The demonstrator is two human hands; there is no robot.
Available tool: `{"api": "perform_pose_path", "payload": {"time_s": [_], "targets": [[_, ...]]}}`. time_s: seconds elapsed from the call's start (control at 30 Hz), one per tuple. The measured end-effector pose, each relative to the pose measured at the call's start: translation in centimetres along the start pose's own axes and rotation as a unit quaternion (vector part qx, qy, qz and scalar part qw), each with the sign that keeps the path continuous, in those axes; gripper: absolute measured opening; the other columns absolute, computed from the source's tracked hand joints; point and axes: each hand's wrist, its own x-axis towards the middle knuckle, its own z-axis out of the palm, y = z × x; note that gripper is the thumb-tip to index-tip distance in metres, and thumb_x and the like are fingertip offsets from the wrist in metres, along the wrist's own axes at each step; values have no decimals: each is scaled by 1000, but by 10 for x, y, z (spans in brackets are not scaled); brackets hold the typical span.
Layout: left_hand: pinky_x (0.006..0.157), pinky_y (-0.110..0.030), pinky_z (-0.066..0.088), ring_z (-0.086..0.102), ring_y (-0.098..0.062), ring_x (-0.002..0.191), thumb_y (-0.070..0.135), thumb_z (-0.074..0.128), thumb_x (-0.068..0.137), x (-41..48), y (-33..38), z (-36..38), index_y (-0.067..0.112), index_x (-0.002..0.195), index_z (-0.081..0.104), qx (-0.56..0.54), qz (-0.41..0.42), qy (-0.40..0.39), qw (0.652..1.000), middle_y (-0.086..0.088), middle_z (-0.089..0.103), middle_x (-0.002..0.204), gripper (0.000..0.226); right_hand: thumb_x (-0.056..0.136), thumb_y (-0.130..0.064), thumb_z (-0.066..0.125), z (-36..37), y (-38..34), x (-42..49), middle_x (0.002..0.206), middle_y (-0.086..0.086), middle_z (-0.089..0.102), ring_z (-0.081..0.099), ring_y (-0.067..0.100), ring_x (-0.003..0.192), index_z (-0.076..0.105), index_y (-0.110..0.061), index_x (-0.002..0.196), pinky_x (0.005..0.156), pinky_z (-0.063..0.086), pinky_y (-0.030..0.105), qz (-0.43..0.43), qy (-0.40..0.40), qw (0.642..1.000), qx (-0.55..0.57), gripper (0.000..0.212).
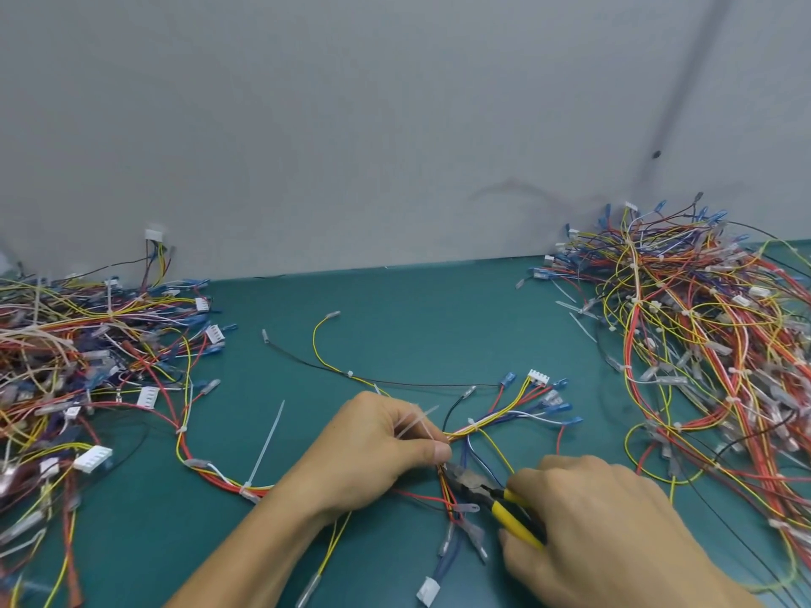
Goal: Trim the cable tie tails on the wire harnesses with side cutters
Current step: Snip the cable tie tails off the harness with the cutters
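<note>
A wire harness (pixel 496 419) of red, yellow, blue and white wires lies on the green table in front of me. My left hand (pixel 373 449) grips its bundle, and white cable tie tails (pixel 417 421) stick out between the fingers. My right hand (pixel 592 528) holds yellow-handled side cutters (pixel 509 506). Their dark jaws (pixel 461 473) sit against the bundle just below my left thumb. Another long white cable tie tail (pixel 265 445) stands up from the same harness further left.
A heap of harnesses (pixel 79 357) covers the table's left side. A larger heap (pixel 711 344) fills the right side. Both reach the grey wall (pixel 395 125) behind. The green table top (pixel 395 309) shows between the heaps.
</note>
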Motion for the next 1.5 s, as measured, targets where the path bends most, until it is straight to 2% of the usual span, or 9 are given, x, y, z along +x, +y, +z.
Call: {"api": "perform_pose_path", "payload": {"time_s": [0.3, 0.47, 0.63, 0.77, 0.9, 1.0, 1.13, 1.37, 1.5], "targets": [[50, -13, 33, 44, 2, 47, 24, 76, 79, -1, 2, 1, 18, 73, 74, 9, 0, -4, 1000, -3, 74, 81, 8, 89, -59, 32, -1, -6, -1, 91, -3, 36, 35, 29, 84, 36, -26, 91, 67, 30, 35, -4, -27, 999, -30, 34], [48, -17, 29, 37, -3, 45, 27, 73, 83, -2, 3, 0, 10, 74, 71, 16, 13, -5, 1000, 5, 55, 56, 19, 90, -52, 36, 0, -3, 1, 102, 0, 51, 34, 31, 84, 35, -24, 89, 67, 29, 35, -14, -32, 998, -43, 28], [48, -18, 29, 37, -6, 47, 25, 72, 84, -2, 3, 0, 8, 75, 70, 7, 12, 0, 1000, 11, 48, 51, 19, 90, -50, 36, 1, -2, 3, 89, -1, 37, 33, 30, 84, 35, -24, 90, 64, 28, 34, -26, -32, 998, -53, 26], [47, -21, 32, 38, -14, 46, 11, 67, 87, -4, 7, -1, 11, 67, 65, -140, -15, 14, 990, -4, 57, 63, 20, 89, -52, 38, 1, 2, 4, 88, -3, 40, 36, 30, 84, 39, -25, 92, 60, 28, 32, -36, -33, 998, -48, 26], [44, -23, 37, 25, -7, 36, 18, 56, 88, 0, 16, -19, 10, 71, 55, -402, -41, 42, 914, -4, 51, 62, 19, 85, -56, 38, -1, 13, 5, 91, -6, 45, 48, 22, 91, 37, -25, 91, 69, 39, 30, -52, 9, 999, 8, 31], [40, -25, 36, 27, -11, 39, 15, 42, 95, 2, 15, -44, 12, 68, 50, -455, -49, 86, 885, -5, 49, 61, 28, 83, -61, 37, -8, 20, 9, 102, -11, 47, 53, 13, 99, 39, -30, 100, 80, 46, 29, -79, 47, 995, 24, 35], [41, -22, 29, 35, -14, 43, 9, 40, 97, 3, 1, -54, 6, 76, 56, -358, -62, 135, 922, -5, 46, 59, 26, 87, -60, 38, -26, 16, 24, 112, -13, 47, 53, 17, 106, 45, -32, 117, 83, 43, 32, -121, 56, 991, 8, 41], [43, -24, 15, 22, -12, 41, 27, 65, 83, 4, -5, -34, 14, 57, 51, 51, -106, 88, 989, 8, 28, 46, 33, 78, -49, 57, -54, 10, 67, 73, 0, 55, 56, 24, 77, 54, -19, 78, 66, 47, 35, -133, -65, 989, -1, 30], [56, -27, 25, 32, -14, 57, 29, 66, 83, 7, -6, -22, 4, 63, 55, 84, -85, 52, 991, -2, 39, 58, 34, 71, -48, 60, -49, 11, 72, 62, 2, 48, 48, 22, 65, 54, -18, 75, 60, 45, 37, -136, -77, 988, 5, 31]]}}
